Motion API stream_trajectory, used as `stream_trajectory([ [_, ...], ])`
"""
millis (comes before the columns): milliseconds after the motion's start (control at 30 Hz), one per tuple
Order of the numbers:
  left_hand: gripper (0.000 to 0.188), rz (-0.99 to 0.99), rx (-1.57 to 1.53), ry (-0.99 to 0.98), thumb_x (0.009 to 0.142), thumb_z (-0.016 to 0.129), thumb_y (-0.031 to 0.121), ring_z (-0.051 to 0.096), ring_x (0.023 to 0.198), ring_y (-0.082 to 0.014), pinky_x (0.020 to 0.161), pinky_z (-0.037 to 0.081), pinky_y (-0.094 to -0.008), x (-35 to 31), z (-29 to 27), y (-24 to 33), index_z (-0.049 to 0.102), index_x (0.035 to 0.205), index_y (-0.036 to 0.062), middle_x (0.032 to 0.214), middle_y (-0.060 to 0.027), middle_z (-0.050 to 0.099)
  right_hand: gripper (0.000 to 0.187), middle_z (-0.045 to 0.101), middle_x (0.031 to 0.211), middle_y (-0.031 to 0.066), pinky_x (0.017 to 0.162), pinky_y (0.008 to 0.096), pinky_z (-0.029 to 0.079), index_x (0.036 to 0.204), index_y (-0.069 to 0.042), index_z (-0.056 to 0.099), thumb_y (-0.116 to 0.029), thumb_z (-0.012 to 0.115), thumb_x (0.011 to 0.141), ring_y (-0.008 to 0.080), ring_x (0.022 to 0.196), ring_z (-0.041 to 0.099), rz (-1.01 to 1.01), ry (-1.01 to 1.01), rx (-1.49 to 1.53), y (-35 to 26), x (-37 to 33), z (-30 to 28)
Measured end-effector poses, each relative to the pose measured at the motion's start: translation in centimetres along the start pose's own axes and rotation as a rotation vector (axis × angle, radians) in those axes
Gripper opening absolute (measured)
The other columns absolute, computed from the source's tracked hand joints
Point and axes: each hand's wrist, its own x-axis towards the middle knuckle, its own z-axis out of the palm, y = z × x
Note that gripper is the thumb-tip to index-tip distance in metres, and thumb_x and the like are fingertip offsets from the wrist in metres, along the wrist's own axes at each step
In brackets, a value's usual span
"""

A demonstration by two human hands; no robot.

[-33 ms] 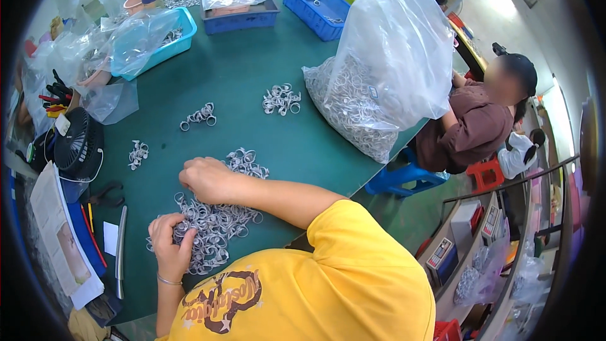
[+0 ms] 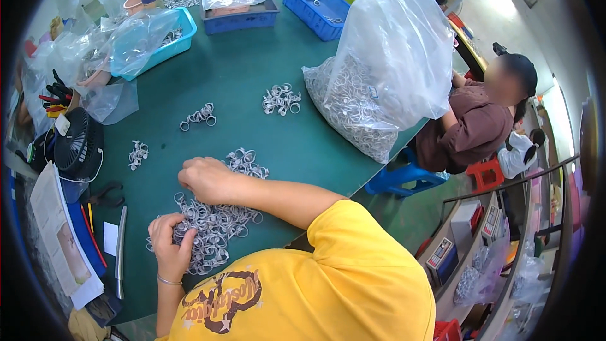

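A heap of grey metal rings (image 2: 218, 230) lies on the green table (image 2: 240, 63) in front of me. My left hand (image 2: 169, 240) is at the heap's left edge, fingers curled and thumb bent toward them; whatever lies between them is too small to make out. Over the far left side of the heap is my right hand (image 2: 207, 180), its fingers bent down and closed, with the tips hidden. More rings (image 2: 246, 163) show beyond my right wrist. Smaller ring groups lie farther off: one at the left (image 2: 138, 155), a short row (image 2: 199, 117), and a cluster (image 2: 281, 100).
A large clear bag of rings (image 2: 372, 101) stands at the right table edge. Blue bins (image 2: 315, 12) and a turquoise basket (image 2: 158, 53) sit at the back. At left are a black fan (image 2: 79, 142), pliers (image 2: 108, 194) and a tapered metal rod (image 2: 120, 252). A person (image 2: 483, 107) sits at right.
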Motion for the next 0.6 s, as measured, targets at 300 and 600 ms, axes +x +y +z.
stream_trajectory([
  [300,0.023,0.030,-0.163,0.015,0.071,0.073,0.002,0.059,0.090,-0.0281,0.090,0.040,-0.0394,-0.1,0.1,-0.2,0.057,0.088,0.0049,0.093,-0.0100,0.067,0.006,0.062,0.088,0.0136,0.079,0.0427,0.048,0.080,-0.003,0.068,-0.007,0.067,0.076,0.0339,0.089,0.059,-0.131,0.045,0.189,-1.3,-1.7,-0.8],
  [600,0.016,0.127,-0.128,-0.031,0.075,0.072,0.008,0.058,0.102,-0.0316,0.091,0.043,-0.0401,0.4,-1.3,-0.3,0.062,0.088,0.0034,0.107,-0.0131,0.063,0.012,0.058,0.090,0.0148,0.078,0.0417,0.048,0.081,-0.002,0.064,-0.001,0.068,0.070,0.0357,0.090,0.057,-0.219,-0.095,0.061,-1.8,-2.2,-2.1],
])
